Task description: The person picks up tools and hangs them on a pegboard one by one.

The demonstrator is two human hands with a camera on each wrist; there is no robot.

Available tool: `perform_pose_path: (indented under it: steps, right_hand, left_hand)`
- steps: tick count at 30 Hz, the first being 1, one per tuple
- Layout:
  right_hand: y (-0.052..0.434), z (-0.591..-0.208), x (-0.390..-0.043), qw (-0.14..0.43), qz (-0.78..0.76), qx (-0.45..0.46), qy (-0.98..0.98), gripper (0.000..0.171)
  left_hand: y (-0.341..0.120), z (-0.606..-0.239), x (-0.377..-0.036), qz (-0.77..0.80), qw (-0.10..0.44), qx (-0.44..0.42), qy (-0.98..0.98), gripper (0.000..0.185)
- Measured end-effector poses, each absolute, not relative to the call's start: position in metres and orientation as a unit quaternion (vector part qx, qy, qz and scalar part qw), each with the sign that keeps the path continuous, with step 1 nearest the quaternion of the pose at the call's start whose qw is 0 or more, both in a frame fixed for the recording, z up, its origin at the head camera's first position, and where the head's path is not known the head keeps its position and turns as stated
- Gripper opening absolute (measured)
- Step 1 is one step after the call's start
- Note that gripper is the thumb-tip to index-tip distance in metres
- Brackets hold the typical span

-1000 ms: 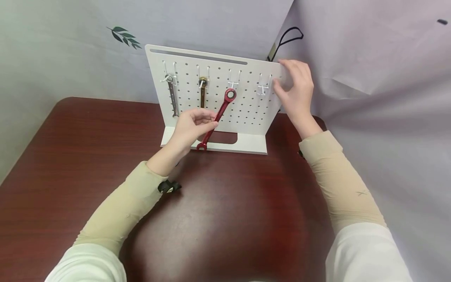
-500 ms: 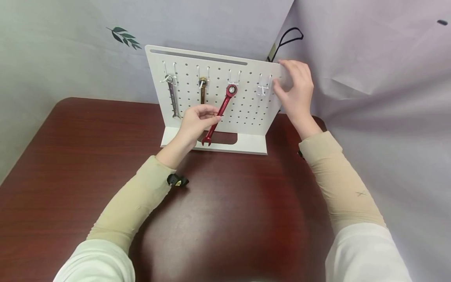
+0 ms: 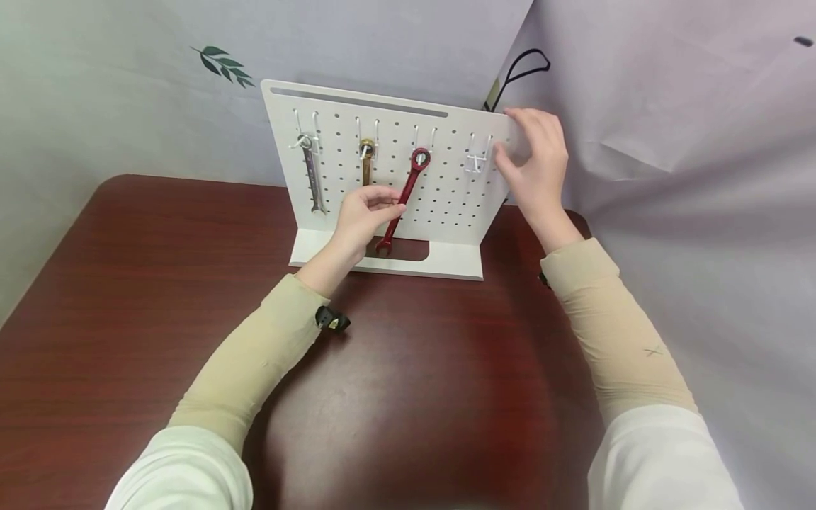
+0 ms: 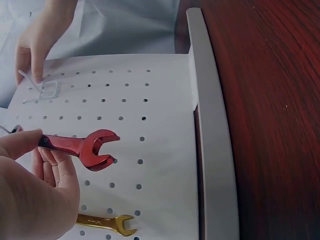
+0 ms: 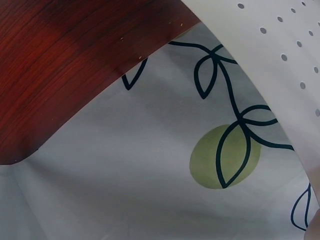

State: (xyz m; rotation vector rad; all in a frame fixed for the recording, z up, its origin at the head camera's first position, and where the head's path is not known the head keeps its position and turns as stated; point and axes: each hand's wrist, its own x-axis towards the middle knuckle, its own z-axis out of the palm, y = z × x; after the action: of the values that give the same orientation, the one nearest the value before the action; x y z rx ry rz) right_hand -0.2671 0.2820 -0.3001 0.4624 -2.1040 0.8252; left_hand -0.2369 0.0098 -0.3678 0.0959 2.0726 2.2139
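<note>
My left hand [image 3: 360,216] pinches a red ratcheting combination wrench [image 3: 410,185] mid-shaft between thumb and fingers. Its ring end is at the third hook of a white pegboard [image 3: 446,202], with the white hook tip showing inside the ring. The open jaw end slants down and left; in the left wrist view the red wrench [image 4: 95,150] points its jaw toward the board's base. My right hand [image 3: 543,166] grips the board's upper right edge, thumb in front. A silver wrench [image 3: 312,173] and a gold wrench [image 3: 366,170] hang on the first two hooks.
A bare fourth hook [image 3: 475,163] is on the board beside my right thumb. The board's base [image 3: 455,262] stands on a dark red wooden table [image 3: 408,397]. Pale patterned cloth [image 5: 125,165] hangs behind and to the right.
My left hand has moved up and right with the red wrench, bringing its ring from below the third hook onto the hook tip. My right hand has stayed on the board's edge.
</note>
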Motion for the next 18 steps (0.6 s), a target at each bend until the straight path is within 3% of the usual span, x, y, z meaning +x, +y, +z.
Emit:
perform_pose_path:
  steps: [11,18]
  right_hand:
    - [0.282,-0.299,-0.266,0.404,0.326,0.180,-0.836,0.038]
    - [0.282,-0.300,-0.266,0.404,0.328,0.181,-0.834,0.038]
  left_hand:
    - [0.023,-0.374,-0.245,0.727,0.042,0.027,0.685,0.029]
    - [0.026,-0.372,-0.246,0.677,-0.015,0.022,0.736,0.023]
